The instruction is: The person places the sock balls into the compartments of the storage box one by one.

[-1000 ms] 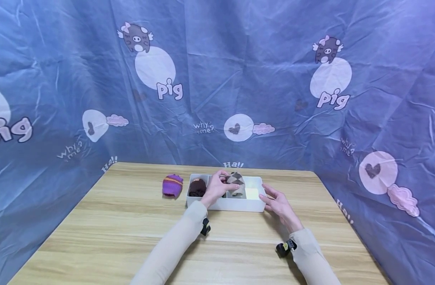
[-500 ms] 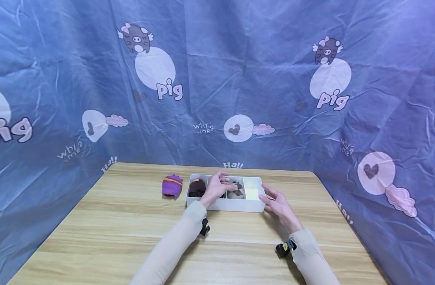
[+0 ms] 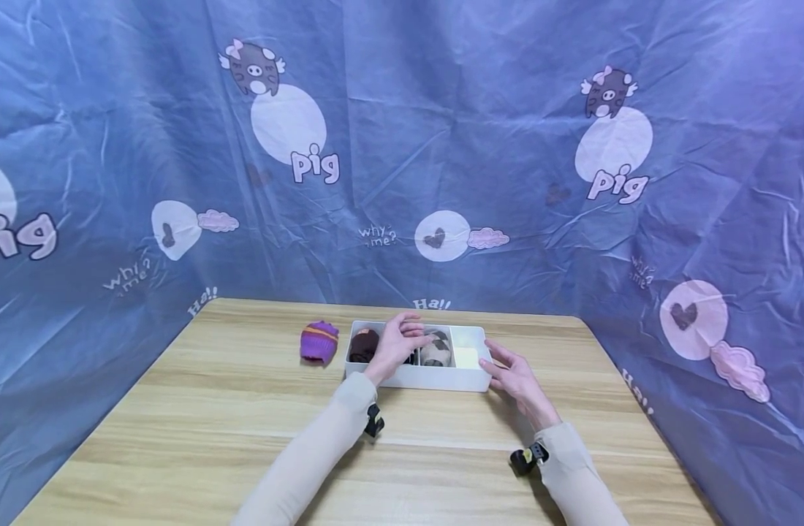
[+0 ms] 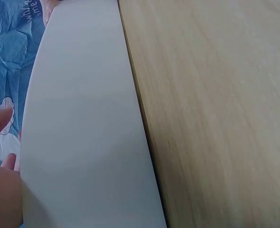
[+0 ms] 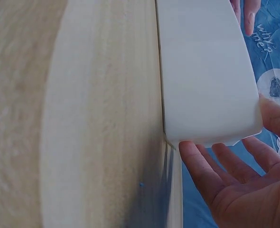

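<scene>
A white divided box (image 3: 435,378) holds a dark brown rolled-up sock (image 3: 364,346) in its left compartment. A grey-and-beige argyle rolled sock (image 3: 436,349) sits in the compartment right of the middle. My left hand (image 3: 394,347) is over the box, fingers stretched out beside the argyle sock; it hides most of another compartment, where something dark shows. In the left wrist view only part of that hand (image 4: 0,156) appears, past the box wall. At the box's right end, my right hand (image 3: 519,380) rests with thumb and fingertips (image 5: 190,149) touching the end wall and corner.
A purple knitted sock roll (image 3: 319,343) with orange stripes lies on the wooden table (image 3: 211,409), left of the box. The rightmost compartment (image 3: 466,356) shows its pale bottom. Behind the table hangs a blue patterned cloth (image 3: 389,146).
The argyle sock, held above the box by my left hand at first, has gone down into its compartment. The left hand has let go and shifted slightly left. My right hand stays put.
</scene>
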`<move>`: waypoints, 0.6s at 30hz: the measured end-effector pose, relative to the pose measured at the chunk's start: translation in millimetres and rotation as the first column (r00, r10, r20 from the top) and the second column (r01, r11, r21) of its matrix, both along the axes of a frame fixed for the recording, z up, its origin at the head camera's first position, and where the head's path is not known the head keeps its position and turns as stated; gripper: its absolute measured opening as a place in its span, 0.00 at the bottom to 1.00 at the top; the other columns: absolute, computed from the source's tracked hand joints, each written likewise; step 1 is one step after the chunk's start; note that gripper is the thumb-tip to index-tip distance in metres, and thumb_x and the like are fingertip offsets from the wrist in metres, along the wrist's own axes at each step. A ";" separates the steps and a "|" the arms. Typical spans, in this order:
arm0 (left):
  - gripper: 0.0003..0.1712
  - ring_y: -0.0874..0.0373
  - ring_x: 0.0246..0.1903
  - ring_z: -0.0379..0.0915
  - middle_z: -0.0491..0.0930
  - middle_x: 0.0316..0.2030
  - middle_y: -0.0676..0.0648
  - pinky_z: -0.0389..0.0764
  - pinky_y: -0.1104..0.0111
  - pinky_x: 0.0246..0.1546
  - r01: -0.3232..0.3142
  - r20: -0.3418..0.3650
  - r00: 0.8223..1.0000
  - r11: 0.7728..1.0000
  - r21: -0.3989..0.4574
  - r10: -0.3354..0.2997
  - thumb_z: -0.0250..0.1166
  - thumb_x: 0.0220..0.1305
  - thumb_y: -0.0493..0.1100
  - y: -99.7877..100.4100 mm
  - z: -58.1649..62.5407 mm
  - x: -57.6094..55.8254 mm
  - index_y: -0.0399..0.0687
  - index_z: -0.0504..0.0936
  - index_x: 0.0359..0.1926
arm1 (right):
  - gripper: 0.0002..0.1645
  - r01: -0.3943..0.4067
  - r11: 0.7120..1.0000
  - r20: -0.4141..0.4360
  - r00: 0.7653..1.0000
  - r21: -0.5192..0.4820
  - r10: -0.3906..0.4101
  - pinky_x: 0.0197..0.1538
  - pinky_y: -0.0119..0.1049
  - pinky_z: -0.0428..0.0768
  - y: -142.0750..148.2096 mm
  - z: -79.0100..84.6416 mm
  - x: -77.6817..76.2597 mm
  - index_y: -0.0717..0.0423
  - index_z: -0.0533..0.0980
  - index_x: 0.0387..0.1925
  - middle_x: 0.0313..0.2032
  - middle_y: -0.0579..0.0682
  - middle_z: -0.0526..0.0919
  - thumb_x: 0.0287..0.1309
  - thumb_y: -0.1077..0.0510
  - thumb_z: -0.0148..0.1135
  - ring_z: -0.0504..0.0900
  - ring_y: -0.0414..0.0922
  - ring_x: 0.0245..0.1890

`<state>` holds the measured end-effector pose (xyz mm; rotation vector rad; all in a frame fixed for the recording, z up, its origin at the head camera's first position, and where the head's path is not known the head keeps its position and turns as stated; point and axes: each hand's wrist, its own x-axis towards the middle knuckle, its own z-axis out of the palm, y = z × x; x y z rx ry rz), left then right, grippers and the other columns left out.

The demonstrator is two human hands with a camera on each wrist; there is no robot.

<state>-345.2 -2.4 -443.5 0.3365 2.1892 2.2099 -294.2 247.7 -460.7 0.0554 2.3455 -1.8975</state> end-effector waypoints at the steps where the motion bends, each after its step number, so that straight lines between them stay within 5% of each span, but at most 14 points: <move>1: 0.33 0.45 0.49 0.79 0.80 0.51 0.33 0.82 0.71 0.46 -0.003 -0.006 1.000 1.000 0.003 0.003 0.71 0.54 0.31 -1.2 0.1 0.2 0.33 0.71 0.62 | 0.39 0.001 1.000 -0.001 1.000 -0.003 -0.001 0.57 0.42 0.80 0.4 -0.3 -0.1 0.55 0.55 0.75 0.73 0.66 0.55 0.68 0.57 0.58 0.75 0.54 0.60; 18: 0.24 0.55 0.38 0.82 0.83 0.43 0.31 0.80 0.76 0.37 -0.102 -0.135 0.986 0.995 -0.008 0.100 0.69 0.55 0.29 -40.0 -1.0 6.9 0.32 0.76 0.55 | 0.39 -0.010 1.000 -0.010 1.000 -0.026 0.010 0.55 0.39 0.81 2.5 -2.2 0.0 0.57 0.54 0.75 0.73 0.66 0.55 0.68 0.57 0.58 0.75 0.53 0.60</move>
